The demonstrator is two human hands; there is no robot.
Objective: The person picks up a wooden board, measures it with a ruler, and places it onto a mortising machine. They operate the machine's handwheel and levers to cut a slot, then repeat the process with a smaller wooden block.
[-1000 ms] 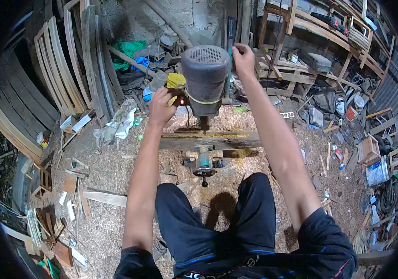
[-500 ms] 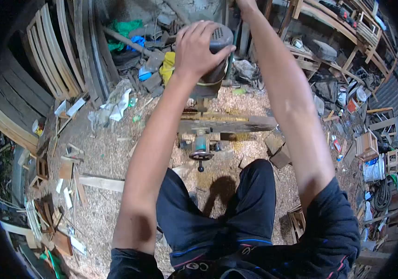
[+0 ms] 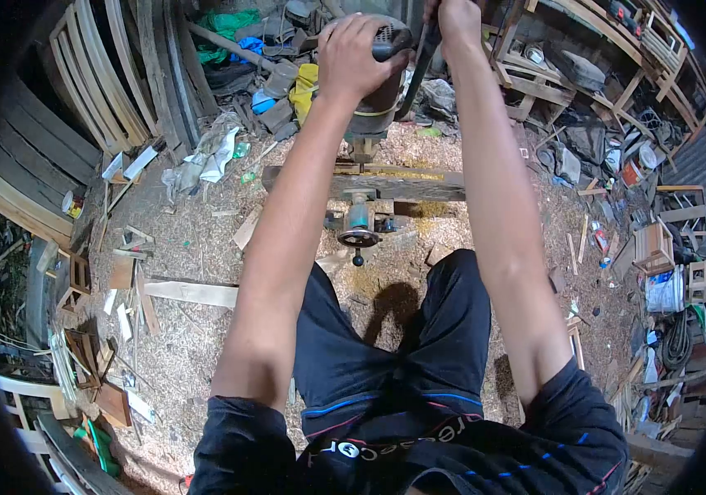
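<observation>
My left hand [image 3: 353,58] lies over the top of a machine's dark motor housing [image 3: 379,103], its fingers laid across the vented cap and the thumb apart at the right. At the top edge my right hand [image 3: 458,29], partly cut off, is wrapped round a dark lever [image 3: 425,70] that slants down beside the motor. Below the motor, a long wooden beam [image 3: 419,188] lies crosswise on the machine under its tool. In front of the beam is a green clamp [image 3: 359,216] with a round handwheel [image 3: 358,239]. My left forearm hides part of the beam's left side.
Wood shavings [image 3: 188,355] cover the floor. Curved wooden slats [image 3: 101,74] lean at the left, and a flat board [image 3: 192,293] lies by my left arm. A wooden rack [image 3: 592,41] stands at the upper right; small wooden frames [image 3: 654,247] and a white bucket [image 3: 665,289] sit below it.
The beam has shifted left on the machine. My right hand has come lower and more into view, with the lever now slanting beside the motor. My left hand stays on the motor housing.
</observation>
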